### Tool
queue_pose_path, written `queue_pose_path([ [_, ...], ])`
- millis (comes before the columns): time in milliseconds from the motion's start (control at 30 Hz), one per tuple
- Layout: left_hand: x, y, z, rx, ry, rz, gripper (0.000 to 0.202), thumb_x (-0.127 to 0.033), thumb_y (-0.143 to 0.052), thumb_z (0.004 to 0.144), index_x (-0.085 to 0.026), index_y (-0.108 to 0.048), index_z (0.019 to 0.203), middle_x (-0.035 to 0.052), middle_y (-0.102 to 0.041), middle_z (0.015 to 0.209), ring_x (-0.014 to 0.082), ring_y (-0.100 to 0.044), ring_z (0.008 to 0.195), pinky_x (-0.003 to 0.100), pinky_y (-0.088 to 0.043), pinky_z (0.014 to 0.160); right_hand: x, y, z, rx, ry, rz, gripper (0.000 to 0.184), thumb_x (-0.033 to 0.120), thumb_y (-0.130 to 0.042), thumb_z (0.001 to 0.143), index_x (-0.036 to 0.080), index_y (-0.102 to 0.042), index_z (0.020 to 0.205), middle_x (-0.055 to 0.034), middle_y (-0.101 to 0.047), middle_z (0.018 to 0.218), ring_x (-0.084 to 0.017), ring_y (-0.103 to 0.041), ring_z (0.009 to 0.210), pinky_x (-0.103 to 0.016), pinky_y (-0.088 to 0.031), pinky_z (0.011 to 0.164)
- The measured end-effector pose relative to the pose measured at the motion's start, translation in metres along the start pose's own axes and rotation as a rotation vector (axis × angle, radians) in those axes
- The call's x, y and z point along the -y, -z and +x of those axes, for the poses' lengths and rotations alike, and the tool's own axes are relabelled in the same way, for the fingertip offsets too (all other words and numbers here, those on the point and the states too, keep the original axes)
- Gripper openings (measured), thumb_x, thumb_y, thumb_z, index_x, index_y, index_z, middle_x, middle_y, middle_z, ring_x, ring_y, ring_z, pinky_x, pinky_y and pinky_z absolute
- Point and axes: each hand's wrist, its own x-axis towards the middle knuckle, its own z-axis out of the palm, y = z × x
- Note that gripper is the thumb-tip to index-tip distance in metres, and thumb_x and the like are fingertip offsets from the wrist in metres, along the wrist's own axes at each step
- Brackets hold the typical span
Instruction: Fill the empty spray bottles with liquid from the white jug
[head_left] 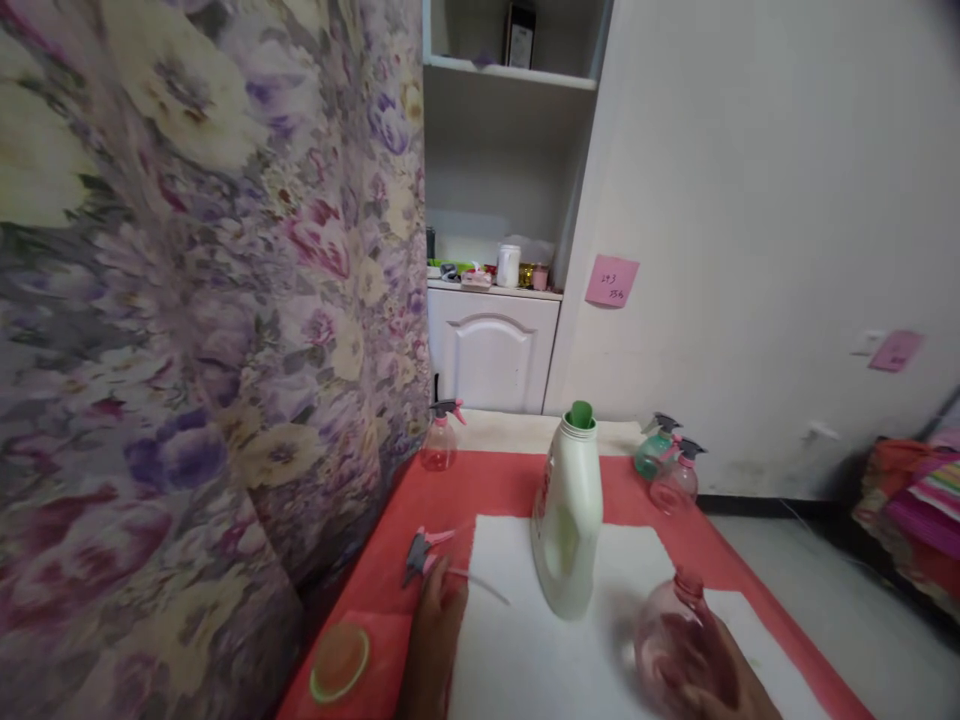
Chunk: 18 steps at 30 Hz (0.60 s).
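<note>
The left hand [442, 600] pinches the spray head [417, 558] over the red counter [495, 482], its tube [482, 582] pointing right. The right hand [741, 678] holds the uncapped pink bottle [675, 640], right of the jug [568, 520].

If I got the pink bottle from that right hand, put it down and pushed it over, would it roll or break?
The bottle might roll on its side, because its belly is round. It's probably light, since one hand holds it. Anything inside could spill, as its neck has no sprayer on.
</note>
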Motion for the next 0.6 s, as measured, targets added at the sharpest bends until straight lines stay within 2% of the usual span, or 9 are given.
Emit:
queue_pose_path([
  [67, -0.002, -0.002, -0.002, -0.003, -0.002, -0.009, 0.049, -0.039, -0.071, 0.060, -0.021, -0.064, 0.105, 0.0122, -0.064, 0.124, 0.0376, -0.053, 0.127, 0.048, -0.044, 0.104, 0.007, 0.006, 0.018, -0.039, 0.064, 0.013, 0.076, 0.053, -0.070, 0.072, 0.030, -0.041, 0.139, -0.0122, -0.061, 0.131, -0.037, -0.060, 0.120, -0.049, -0.055, 0.094],
  [133, -0.006, -0.002, -0.003, 0.003, -0.008, -0.006, 0.047, -0.041, -0.073, 0.057, -0.021, -0.066, 0.100, 0.0105, -0.069, 0.114, 0.0372, -0.058, 0.119, 0.047, -0.048, 0.099, 0.027, 0.016, 0.038, -0.031, 0.099, -0.021, 0.077, 0.052, -0.071, 0.072, 0.028, -0.041, 0.139, -0.0136, -0.062, 0.129, -0.037, -0.063, 0.117, -0.050, -0.055, 0.094],
  [200, -0.010, -0.002, -0.004, 0.007, -0.014, -0.003, 0.046, -0.040, -0.076, 0.053, -0.022, -0.068, 0.094, 0.0090, -0.072, 0.106, 0.0364, -0.063, 0.111, 0.045, -0.051, 0.094, 0.057, 0.026, 0.056, 0.020, 0.106, -0.088, 0.080, 0.049, -0.074, 0.072, 0.029, -0.040, 0.141, -0.0134, -0.060, 0.132, -0.035, -0.062, 0.118, -0.050, -0.054, 0.095],
  [267, -0.013, -0.003, -0.006, -0.003, -0.030, -0.008, 0.045, -0.042, -0.077, 0.051, -0.022, -0.068, 0.091, 0.0081, -0.073, 0.101, 0.0347, -0.065, 0.105, 0.042, -0.053, 0.089, 0.092, 0.034, 0.073, 0.017, 0.172, -0.124, 0.079, 0.046, -0.074, 0.074, 0.029, -0.039, 0.143, -0.0131, -0.055, 0.139, -0.034, -0.055, 0.127, -0.049, -0.051, 0.099],
  [300, -0.014, -0.004, -0.006, -0.008, -0.040, -0.013, 0.044, -0.043, -0.077, 0.052, -0.022, -0.068, 0.090, 0.0079, -0.073, 0.099, 0.0338, -0.066, 0.102, 0.041, -0.053, 0.087, 0.109, 0.036, 0.080, 0.018, 0.187, -0.140, 0.078, 0.045, -0.073, 0.075, 0.029, -0.038, 0.143, -0.0132, -0.057, 0.136, -0.033, -0.058, 0.123, -0.050, -0.051, 0.098],
  [333, -0.014, -0.005, -0.007, -0.008, -0.048, -0.016, 0.044, -0.044, -0.077, 0.051, -0.022, -0.067, 0.088, 0.0079, -0.073, 0.098, 0.0330, -0.066, 0.101, 0.040, -0.053, 0.086, 0.124, 0.037, 0.087, 0.037, 0.189, -0.181, 0.079, 0.042, -0.073, 0.075, 0.030, -0.037, 0.144, -0.0123, -0.057, 0.136, -0.032, -0.060, 0.119, -0.050, -0.051, 0.097],
  [433, -0.012, -0.009, -0.008, 0.016, -0.023, -0.042, 0.045, -0.045, -0.077, 0.049, -0.020, -0.067, 0.085, 0.0094, -0.072, 0.097, 0.0311, -0.068, 0.093, 0.038, -0.053, 0.083, 0.158, 0.037, 0.109, -0.031, 0.293, -0.357, 0.080, 0.040, -0.075, 0.071, 0.028, -0.041, 0.141, -0.0114, -0.055, 0.138, -0.031, -0.058, 0.121, -0.048, -0.050, 0.099],
  [600, -0.012, -0.012, -0.012, 0.052, 0.080, -0.091, 0.049, -0.049, -0.079, 0.048, -0.019, -0.067, 0.085, 0.0108, -0.073, 0.094, 0.0289, -0.071, 0.081, 0.037, -0.052, 0.073, 0.191, 0.034, 0.141, -0.103, 0.429, -0.688, 0.076, 0.041, -0.072, 0.072, 0.026, -0.042, 0.139, -0.0101, -0.058, 0.124, -0.031, -0.059, 0.114, -0.045, -0.053, 0.089],
])
